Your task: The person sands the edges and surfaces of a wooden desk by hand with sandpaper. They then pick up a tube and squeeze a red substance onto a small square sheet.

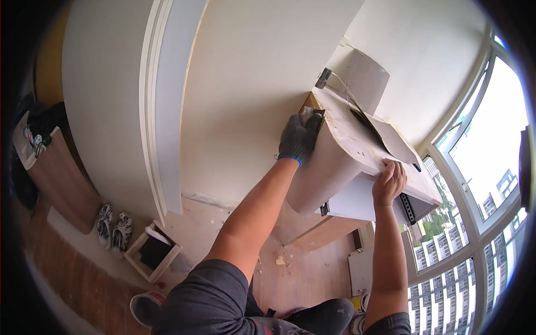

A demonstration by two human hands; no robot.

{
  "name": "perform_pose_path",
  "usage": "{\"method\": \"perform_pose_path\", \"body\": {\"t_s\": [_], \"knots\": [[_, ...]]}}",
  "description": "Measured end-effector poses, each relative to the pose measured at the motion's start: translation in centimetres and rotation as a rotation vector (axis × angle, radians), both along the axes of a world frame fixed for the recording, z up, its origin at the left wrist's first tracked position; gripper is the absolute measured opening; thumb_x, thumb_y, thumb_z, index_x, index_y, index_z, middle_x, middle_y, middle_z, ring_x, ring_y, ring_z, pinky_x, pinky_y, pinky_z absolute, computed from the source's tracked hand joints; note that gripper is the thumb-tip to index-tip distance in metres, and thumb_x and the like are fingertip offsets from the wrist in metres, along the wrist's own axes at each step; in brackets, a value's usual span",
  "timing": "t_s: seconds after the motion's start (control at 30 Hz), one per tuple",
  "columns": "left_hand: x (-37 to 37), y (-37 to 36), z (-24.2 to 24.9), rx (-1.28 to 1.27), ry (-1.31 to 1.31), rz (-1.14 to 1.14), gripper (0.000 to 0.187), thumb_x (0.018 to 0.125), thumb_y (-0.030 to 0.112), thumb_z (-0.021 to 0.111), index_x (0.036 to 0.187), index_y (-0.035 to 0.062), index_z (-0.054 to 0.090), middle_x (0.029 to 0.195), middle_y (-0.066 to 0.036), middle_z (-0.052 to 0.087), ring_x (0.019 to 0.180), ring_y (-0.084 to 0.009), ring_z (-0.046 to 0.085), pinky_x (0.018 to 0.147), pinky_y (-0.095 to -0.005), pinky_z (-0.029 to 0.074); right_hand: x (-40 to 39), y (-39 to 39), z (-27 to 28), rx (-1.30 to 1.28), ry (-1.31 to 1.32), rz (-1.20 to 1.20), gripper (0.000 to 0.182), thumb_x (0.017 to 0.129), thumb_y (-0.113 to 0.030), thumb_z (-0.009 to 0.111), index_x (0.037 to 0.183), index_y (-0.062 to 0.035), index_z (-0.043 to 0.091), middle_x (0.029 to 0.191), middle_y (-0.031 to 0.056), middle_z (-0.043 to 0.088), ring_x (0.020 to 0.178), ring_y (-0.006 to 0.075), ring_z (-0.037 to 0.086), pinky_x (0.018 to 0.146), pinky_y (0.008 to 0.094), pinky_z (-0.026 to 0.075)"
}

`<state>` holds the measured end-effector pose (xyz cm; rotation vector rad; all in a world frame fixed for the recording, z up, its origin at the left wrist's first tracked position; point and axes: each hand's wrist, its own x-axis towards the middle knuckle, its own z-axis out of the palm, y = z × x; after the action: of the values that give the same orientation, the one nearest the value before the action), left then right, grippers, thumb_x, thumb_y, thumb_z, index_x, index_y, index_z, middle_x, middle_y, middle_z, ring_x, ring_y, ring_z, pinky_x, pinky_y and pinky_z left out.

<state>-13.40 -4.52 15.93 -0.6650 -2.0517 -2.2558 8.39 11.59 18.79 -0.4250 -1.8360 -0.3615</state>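
Observation:
My left hand (299, 138), in a dark glove with a blue cuff, is closed at the back left corner of a pale desk (335, 125). Its fingers are wrapped round a dark, flat-edged piece (314, 111), too small to identify, pressed against the desk's curved side. Bare and ungloved, my right hand (389, 182) rests on the desk's front edge with its fingers bent over the top. Beside it on the desktop lies a thin, bent sheet (393, 142). An open space shows under the desktop, with a black slotted rail (408, 209).
A grey panel (365, 78) leans on the wall behind the desk, near a cable. Patterned shoes (121, 233), an open wooden box (152, 252) and a bucket (146, 308) stand on the floor at the left. Debris (281, 260) lies below the desk. Windows (488, 134) line the right side.

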Motion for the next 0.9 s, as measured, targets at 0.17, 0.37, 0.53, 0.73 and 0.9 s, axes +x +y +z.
{"method": "perform_pose_path", "body": {"t_s": [0.17,0.37,0.53,0.73,0.9], "knots": [[0.5,0.8,-8.1,-0.095,-0.097,0.014,0.064,0.091,0.056,0.062,0.111,-0.0053,0.062,0.108,-0.031,0.067,0.107,-0.0454,0.064,0.092,-0.0468,0.049,0.0,0.3,-0.1,-0.017,0.009,0.004,0.033,0.097,-0.022,0.041,0.086,-0.0076,0.068,0.091,0.0083,0.068,0.089,0.0306,0.062,0.081,0.0412,0.042],[0.7,0.5,1.3,-0.014,0.084,0.046,0.063,0.090,0.056,0.064,0.109,-0.0036,0.063,0.105,-0.030,0.068,0.104,-0.0443,0.065,0.089,-0.0470,0.051,0.1,0.0,0.1,-0.030,0.006,0.008,0.032,0.097,-0.023,0.042,0.087,-0.0076,0.068,0.089,0.0101,0.066,0.089,0.0321,0.061,0.082,0.0419,0.042],[4.4,-0.9,-3.7,0.065,0.034,0.103,0.062,0.088,0.055,0.069,0.106,-0.0040,0.064,0.100,-0.029,0.069,0.097,-0.0445,0.067,0.083,-0.0475,0.052,0.2,0.3,0.2,-0.045,0.009,0.002,0.032,0.097,-0.026,0.044,0.087,-0.0073,0.068,0.090,0.0113,0.065,0.089,0.0337,0.060,0.081,0.0433,0.041],[2.7,0.0,2.1,0.057,0.192,0.155,0.062,0.090,0.058,0.066,0.099,-0.0031,0.063,0.090,-0.026,0.068,0.087,-0.0420,0.066,0.080,-0.0464,0.051,0.4,-0.1,0.2,-0.045,-0.007,0.024,0.031,0.097,-0.026,0.045,0.087,-0.0070,0.067,0.089,0.0115,0.065,0.088,0.0341,0.060,0.081,0.0442,0.041],[5.8,-0.7,-5.2,0.070,0.136,0.188,0.061,0.089,0.056,0.068,0.106,-0.0025,0.061,0.095,-0.026,0.068,0.091,-0.0439,0.066,0.080,-0.0469,0.052,0.5,-0.3,0.3,-0.056,0.006,0.019,0.030,0.097,-0.026,0.046,0.085,-0.0067,0.066,0.088,0.0114,0.064,0.088,0.0338,0.059,0.080,0.0441,0.041]]}}
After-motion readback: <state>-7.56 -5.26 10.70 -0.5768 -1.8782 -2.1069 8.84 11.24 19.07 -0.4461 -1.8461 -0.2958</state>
